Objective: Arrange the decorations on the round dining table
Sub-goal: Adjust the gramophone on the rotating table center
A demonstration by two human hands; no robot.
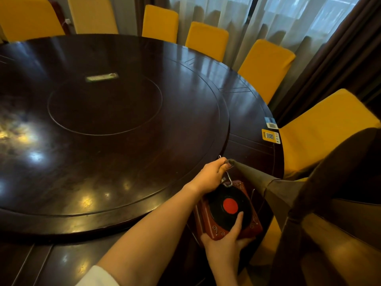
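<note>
Miniature gramophone [231, 211], red base, at the round table [103, 120] edge: right hand [224, 242] grips its base, left hand [210, 174] pinches its horn's narrow end.

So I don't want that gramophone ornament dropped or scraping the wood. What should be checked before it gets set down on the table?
1. Base supported: right hand holds the red base at its near corner, thumb on the black record. Ok.
2. Second grip: left hand pinches the thin metal arm by the horn's narrow end. Fragile-looking hold; not ok for carrying weight.
3. Horn attachment firm: cannot tell.
4. Landing spot: dark tabletop beside the hands is bare. Ok.
5. Base over the table: it hangs at or past the edge. Not ok yet.
6. Underside padding: hidden; cannot tell.
</note>
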